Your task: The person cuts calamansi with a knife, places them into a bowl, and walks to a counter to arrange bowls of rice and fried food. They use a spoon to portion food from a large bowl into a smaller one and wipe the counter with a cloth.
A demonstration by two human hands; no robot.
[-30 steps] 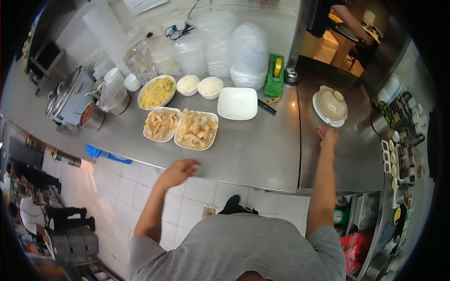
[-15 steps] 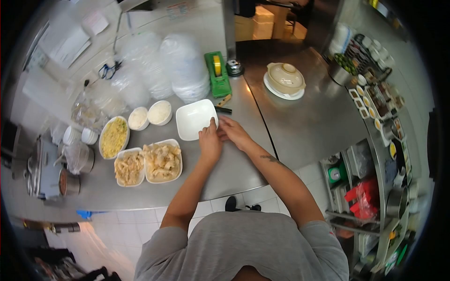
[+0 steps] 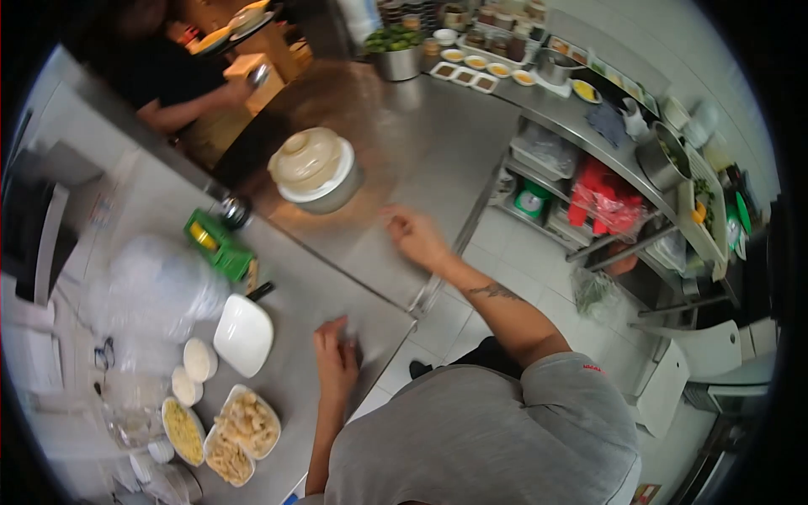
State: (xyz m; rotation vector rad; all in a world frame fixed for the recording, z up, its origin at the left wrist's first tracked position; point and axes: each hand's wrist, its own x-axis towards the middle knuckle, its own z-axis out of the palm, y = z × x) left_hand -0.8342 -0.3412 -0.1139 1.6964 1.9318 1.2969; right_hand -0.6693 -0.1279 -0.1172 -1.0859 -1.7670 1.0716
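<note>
My left hand (image 3: 337,358) is over the steel counter (image 3: 337,295), its fingers loosely bent and apart, holding nothing. My right hand (image 3: 412,237) is further forward, above the adjoining steel table, somewhat blurred, with loosely curled fingers and nothing visible in them. Ahead and left of it stands a beige lidded clay pot (image 3: 307,162) on a white plate (image 3: 332,187), apart from the hand. Left of my left hand lies an empty white square bowl (image 3: 244,337). Beyond it are two dishes of pale battered-looking food (image 3: 248,423), a dish of yellow shredded food (image 3: 183,429) and two small white bowls (image 3: 200,360).
A green tape dispenser (image 3: 219,246) and a call bell (image 3: 236,210) stand along the counter's back edge. Across the pass, a person (image 3: 181,101) in dark clothing is at work. Sauce dishes (image 3: 475,63) and a steel pot of greens (image 3: 394,55) line the far side.
The view has turned right. Both my hands have left the square bowl, which stays on the counter. My right hand has moved towards the lidded pot; a person now appears beyond the pass.
</note>
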